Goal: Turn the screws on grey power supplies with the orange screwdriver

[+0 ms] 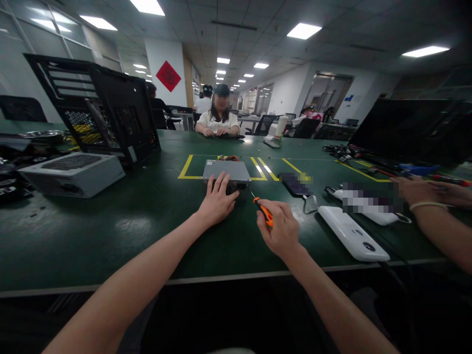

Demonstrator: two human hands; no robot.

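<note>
By the box (225,168) | screwdriver (264,212) (orange) | long axis slanted, pointing forward-left

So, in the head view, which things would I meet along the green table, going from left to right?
Black computer case, grey metal box touched by the left hand, orange-handled screwdriver in the right hand, dark phone, nearer white device, another person's hand.

On the green counter (147,255): black computer case (127,115) toward the left side; white oblong device (350,232) by the near edge; white bottle (281,126) near the far edge.
</note>
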